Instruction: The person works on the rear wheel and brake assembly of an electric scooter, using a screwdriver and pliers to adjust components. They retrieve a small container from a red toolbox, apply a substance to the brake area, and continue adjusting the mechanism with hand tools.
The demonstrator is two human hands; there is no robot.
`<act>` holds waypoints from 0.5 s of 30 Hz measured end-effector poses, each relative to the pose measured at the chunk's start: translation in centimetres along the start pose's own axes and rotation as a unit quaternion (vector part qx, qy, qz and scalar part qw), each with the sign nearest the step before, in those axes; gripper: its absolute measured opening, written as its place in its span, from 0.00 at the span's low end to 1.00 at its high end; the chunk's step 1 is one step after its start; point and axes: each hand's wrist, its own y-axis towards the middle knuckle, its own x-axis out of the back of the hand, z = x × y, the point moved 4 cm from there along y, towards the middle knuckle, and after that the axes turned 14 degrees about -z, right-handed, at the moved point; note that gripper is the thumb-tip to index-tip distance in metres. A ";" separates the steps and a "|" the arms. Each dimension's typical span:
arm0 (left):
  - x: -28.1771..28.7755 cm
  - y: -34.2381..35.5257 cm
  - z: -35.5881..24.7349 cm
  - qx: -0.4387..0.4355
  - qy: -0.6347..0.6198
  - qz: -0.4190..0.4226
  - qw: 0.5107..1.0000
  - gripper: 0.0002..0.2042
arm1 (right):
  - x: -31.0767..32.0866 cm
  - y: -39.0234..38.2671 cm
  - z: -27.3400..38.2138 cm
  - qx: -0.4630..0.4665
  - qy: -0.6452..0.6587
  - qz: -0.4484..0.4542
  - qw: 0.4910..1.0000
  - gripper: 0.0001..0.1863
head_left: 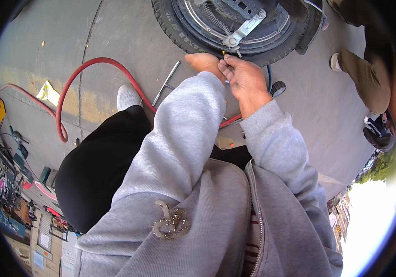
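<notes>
A wheel with a black tyre (179,34) stands at the top of the head view, with a metal lever (248,28) and a coil spring (214,19) over its hub. My left hand (205,63) is just below the tyre's lower edge, its fingers mostly hidden behind my right hand. Beside it, my right hand (248,81) is closed, thumb and fingers pinched together close to the rim. A small yellow piece (224,53) shows just above the fingertips. What the pinch holds is too covered to make out.
A red hose (115,62) loops over the concrete floor and passes behind my sleeves. A T-shaped metal tool (166,84) lies left of my hands. A black round object (278,88) lies to their right. Another person's leg (364,78) is at the right; tools (4,161) crowd the left edge.
</notes>
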 end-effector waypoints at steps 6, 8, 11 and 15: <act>0.7 -2.3 -1.6 -0.092 0.121 -0.032 0.988 0.31 | -0.4 0.3 0.3 0.016 -0.027 -0.014 0.999 0.06; 0.9 -3.0 -2.2 -0.125 0.163 -0.036 0.978 0.31 | -0.4 0.3 0.3 0.021 -0.038 -0.020 0.999 0.06; 1.0 -3.5 -2.4 -0.165 0.207 -0.047 0.963 0.31 | -0.3 0.3 0.5 0.035 -0.062 -0.014 0.997 0.07; 0.9 -2.7 -1.3 -0.093 0.130 -0.071 0.985 0.31 | -0.2 0.2 0.8 0.065 -0.145 0.024 0.987 0.07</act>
